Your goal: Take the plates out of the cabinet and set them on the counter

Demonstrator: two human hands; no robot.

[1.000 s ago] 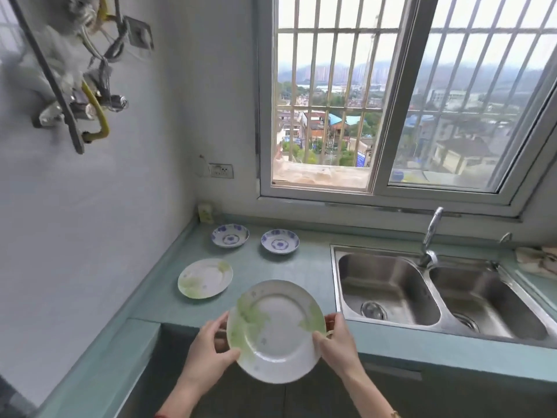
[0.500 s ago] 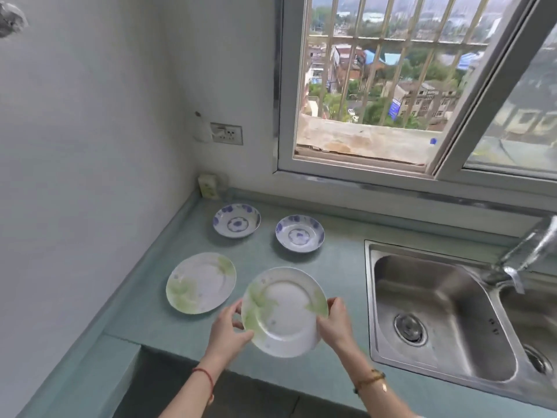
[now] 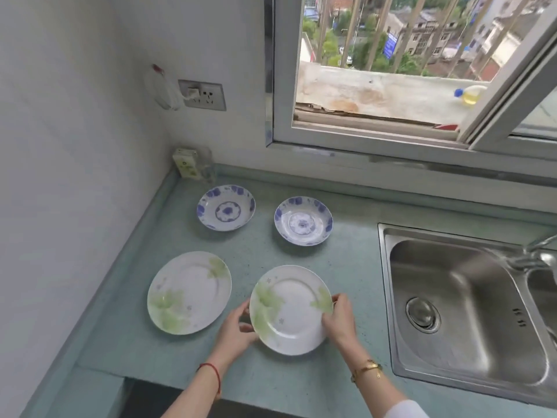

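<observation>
A white plate with green leaf print (image 3: pixel 291 309) lies low over the teal counter (image 3: pixel 346 267), held at both edges. My left hand (image 3: pixel 236 330) grips its left rim and my right hand (image 3: pixel 339 319) grips its right rim. A matching green-print plate (image 3: pixel 189 292) rests flat on the counter just to its left. Behind them sit two small blue-flowered dishes, one at the back left (image 3: pixel 226 207) and one to its right (image 3: pixel 303 220). The cabinet is out of view.
A steel sink (image 3: pixel 464 300) starts right of the held plate, with a faucet (image 3: pixel 539 254) at the far right. The wall (image 3: pixel 60 176) bounds the counter on the left. A small socket block (image 3: pixel 188 162) stands in the back corner below a wall outlet (image 3: pixel 202 95).
Both hands have carried the green-print plate forward and down, from in front of the counter edge to the counter surface beside the other green plate. The view has tilted downward.
</observation>
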